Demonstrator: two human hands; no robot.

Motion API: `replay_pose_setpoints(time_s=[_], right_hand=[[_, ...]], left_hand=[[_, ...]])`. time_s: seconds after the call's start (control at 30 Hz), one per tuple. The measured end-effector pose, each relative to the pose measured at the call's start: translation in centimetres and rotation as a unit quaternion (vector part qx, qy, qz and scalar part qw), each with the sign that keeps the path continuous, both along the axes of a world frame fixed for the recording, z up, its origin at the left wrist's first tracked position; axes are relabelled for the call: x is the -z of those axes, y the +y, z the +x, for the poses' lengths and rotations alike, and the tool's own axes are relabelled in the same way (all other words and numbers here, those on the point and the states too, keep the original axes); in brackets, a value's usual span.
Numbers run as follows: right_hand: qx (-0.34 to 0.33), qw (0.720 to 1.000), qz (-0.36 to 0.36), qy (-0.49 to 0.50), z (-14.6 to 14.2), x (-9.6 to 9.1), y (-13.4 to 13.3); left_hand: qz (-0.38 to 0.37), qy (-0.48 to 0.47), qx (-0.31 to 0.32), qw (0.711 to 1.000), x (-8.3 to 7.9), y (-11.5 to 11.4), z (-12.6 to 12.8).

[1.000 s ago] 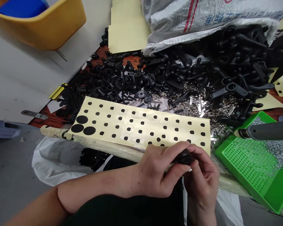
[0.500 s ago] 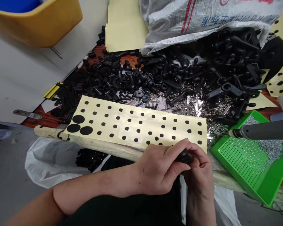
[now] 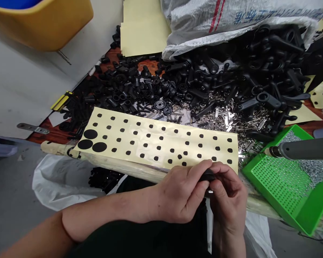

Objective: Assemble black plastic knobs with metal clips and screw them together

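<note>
1. While the head view looks down at the work, the left hand (image 3: 177, 195) and the right hand (image 3: 230, 204) meet at the front side of the worktop (image 3: 56, 132).
2. The left fingers (image 3: 198, 172) are closed on a small dark part (image 3: 207, 175), which they pinch against the thumb; the right fingers (image 3: 225, 171) and thumb grip it from the other side. Because the hands cover much of it, I cannot tell its full shape.
3. This dark part is near the front edge of a pale yellow sheet (image 3: 140, 141), close to the right end. The sheet carries rows of small black dots, and three large black discs (image 3: 99, 147) at its left end.
4. Behind the sheet lie heaped black plastic parts (image 3: 204, 95) and shiny metal pieces (image 3: 230, 120), with a white sack (image 3: 188, 27) farther back.
5. On the right, a green tray (image 3: 274, 181) contains small metal pins (image 3: 313, 172).
</note>
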State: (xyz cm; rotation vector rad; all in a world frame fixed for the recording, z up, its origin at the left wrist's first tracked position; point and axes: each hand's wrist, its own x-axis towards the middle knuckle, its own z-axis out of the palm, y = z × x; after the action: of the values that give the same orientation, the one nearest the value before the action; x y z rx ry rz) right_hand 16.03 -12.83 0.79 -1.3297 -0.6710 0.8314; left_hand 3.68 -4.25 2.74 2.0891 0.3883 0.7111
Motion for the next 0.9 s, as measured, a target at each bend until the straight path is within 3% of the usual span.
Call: replay_pose_setpoints(time_s=[0.17,0.3,0.63,0.9], right_hand=[[0.038,0.997,0.036,-0.064,-0.1,-0.4,-0.2],[0.006,0.995,0.034,-0.090,0.2,-0.9,-0.4],[0.012,0.996,0.039,-0.075,-0.3,-1.3,-0.2],[0.051,0.980,0.069,-0.180,-1.6,-1.7,-0.6]], left_hand=[[-0.137,-0.030,0.074,0.987,-0.5,1.0,-0.6],[-0.172,-0.044,0.122,0.977,-0.8,1.8,-0.8],[-0.108,-0.095,0.021,0.989,0.1,0.4,-0.3],[-0.069,-0.139,-0.023,0.988,-0.1,-0.2,-0.1]])
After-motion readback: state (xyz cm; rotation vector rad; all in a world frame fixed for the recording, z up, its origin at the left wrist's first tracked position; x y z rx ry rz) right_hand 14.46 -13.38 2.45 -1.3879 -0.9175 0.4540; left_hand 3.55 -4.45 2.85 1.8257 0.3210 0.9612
